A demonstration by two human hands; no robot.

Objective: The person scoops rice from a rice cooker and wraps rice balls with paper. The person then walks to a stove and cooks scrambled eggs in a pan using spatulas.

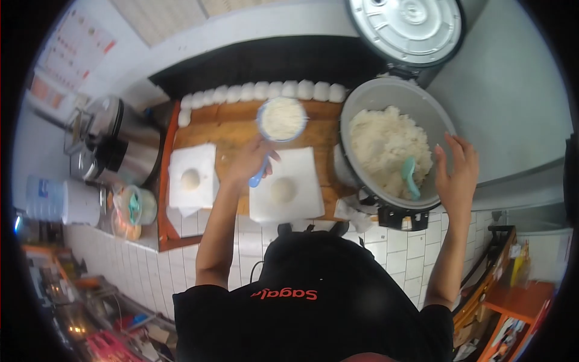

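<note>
Head view, left hand [248,161]: is gripping with fingers mostly closed, holding a blue spoon [259,175]; hand is blurring slightly, hovering left of the rice cooker [386,93].
Blue spoon: is showing one end below the fingers, left of the cooker; the hand is hiding the rest.
Right hand [459,172]: is spreading its fingers loosely at the cooker's right rim; can't tell if it's touching.
Teal paddle [410,178]: is lying on the rice [386,136] inside the cooker, just beside its near right wall.
Lid [410,27]: is standing open beyond the cooker.
White cloth [353,211]: is sitting crumpled at the cooker's near left.
Near paper [304,166]: is lying left of the cooker, bearing a pale round mound [282,190].
Bowl [260,120]: is holding a pale heap, left of the cooker.
Far paper [175,169]: is lying well left of the cooker, carrying another round mound [190,179].
White pieces [261,90]: are lining the board's [232,123] far edge, running left from the cooker.
</note>
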